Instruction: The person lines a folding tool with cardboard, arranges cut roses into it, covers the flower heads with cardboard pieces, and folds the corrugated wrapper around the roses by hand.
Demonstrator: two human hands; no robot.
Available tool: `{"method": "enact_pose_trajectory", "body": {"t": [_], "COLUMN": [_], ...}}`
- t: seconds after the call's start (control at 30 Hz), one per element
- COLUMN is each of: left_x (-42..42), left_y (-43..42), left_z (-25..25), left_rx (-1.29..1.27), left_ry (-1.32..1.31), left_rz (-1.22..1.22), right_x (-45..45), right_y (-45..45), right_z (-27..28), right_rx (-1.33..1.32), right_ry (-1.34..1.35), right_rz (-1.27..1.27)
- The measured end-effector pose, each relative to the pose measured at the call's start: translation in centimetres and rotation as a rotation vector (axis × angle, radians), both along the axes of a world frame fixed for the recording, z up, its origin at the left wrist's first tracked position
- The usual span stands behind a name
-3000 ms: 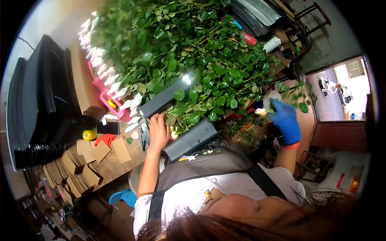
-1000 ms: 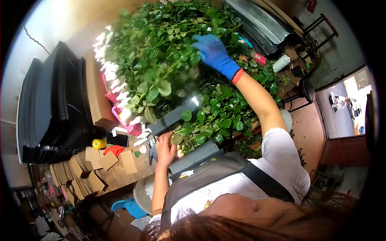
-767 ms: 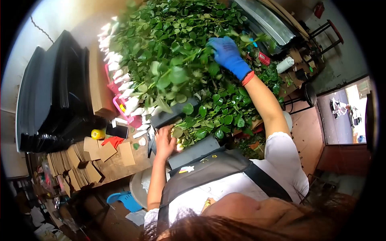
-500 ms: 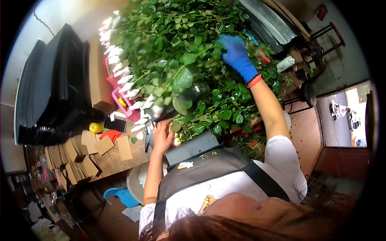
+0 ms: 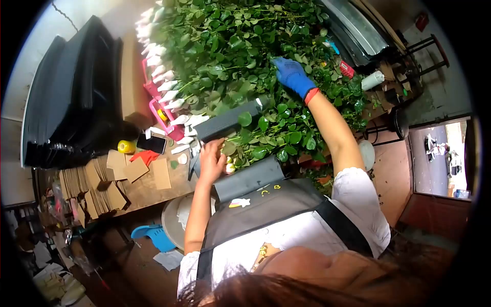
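My left hand [image 5: 210, 159], bare, is at the near end of the dark corrugated sheet [image 5: 230, 121], its fingers curled and its thumb beside pale rose buds [image 5: 230, 167]. What it grips is hidden. A grey flap [image 5: 250, 177] lies below the buds, against the apron. My right hand [image 5: 293, 75], in a blue glove with a red cuff, is low over the leafy rose stems [image 5: 220, 46], fingertips together and pointing left. Whatever they hold is lost among the leaves. White-sleeved buds [image 5: 168, 86] line the left edge of the pile.
Black sheets [image 5: 71, 97] stand at the left. On the table [image 5: 148, 194] are cardboard pieces [image 5: 162, 174], a phone [image 5: 151, 143], yellow tape [image 5: 126, 147] and scissors [image 5: 194, 165]. A pink holder [image 5: 166, 120] borders the buds. A white roll [image 5: 373, 80] lies at right.
My right hand has come from the far right, swept over the pile and lowered onto the leaves. The leafy stem that trailed from it has come down. My left hand stays by the buds.
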State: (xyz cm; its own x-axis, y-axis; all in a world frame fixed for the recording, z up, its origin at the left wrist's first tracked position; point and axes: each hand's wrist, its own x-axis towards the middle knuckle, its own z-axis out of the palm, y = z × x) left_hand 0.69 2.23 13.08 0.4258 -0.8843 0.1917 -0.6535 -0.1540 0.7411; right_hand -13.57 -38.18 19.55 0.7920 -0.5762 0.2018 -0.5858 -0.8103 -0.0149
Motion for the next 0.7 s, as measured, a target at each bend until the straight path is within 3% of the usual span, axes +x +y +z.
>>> {"method": "enact_pose_trajectory", "body": {"t": [0.1,0.2,0.3,0.37,0.43,0.5,0.6,0.63,0.7], "left_x": [-0.2,-0.1,-0.1,-0.2,0.0,0.0,0.0,-0.2,-0.2], "left_y": [0.0,0.2,-0.1,-0.2,-0.1,-0.1,-0.1,-0.1,-0.1], "left_z": [0.0,-0.5,-0.1,0.3,-0.5,-1.0,-0.6,-0.5,-0.7], "left_rx": [0.028,0.049,0.016,0.055,0.065,0.052,0.034,0.029,0.036], "left_ry": [0.018,0.106,0.031,0.063,0.079,0.097,0.107,0.122,0.166], "left_rz": [0.014,0.014,-0.002,0.013,0.008,0.001,-0.001,0.006,0.013], "right_x": [0.9,1.8,3.1,4.2,3.4,4.1,4.9,4.1,3.7], "right_y": [0.6,1.5,2.4,2.3,2.4,2.5,4.2,3.0,3.6], "right_z": [1.0,1.8,0.1,-3.5,-7.9,-7.1,1.5,1.2,5.6], "right_rx": [0.029,0.191,0.169,0.026,-0.231,-0.1,-0.018,-0.185,-0.214], "right_ry": [-0.347,-0.261,0.072,0.339,0.221,0.298,0.248,-0.192,-0.271], "right_rz": [0.256,0.388,0.305,0.357,0.436,0.324,0.198,0.352,0.397]}}
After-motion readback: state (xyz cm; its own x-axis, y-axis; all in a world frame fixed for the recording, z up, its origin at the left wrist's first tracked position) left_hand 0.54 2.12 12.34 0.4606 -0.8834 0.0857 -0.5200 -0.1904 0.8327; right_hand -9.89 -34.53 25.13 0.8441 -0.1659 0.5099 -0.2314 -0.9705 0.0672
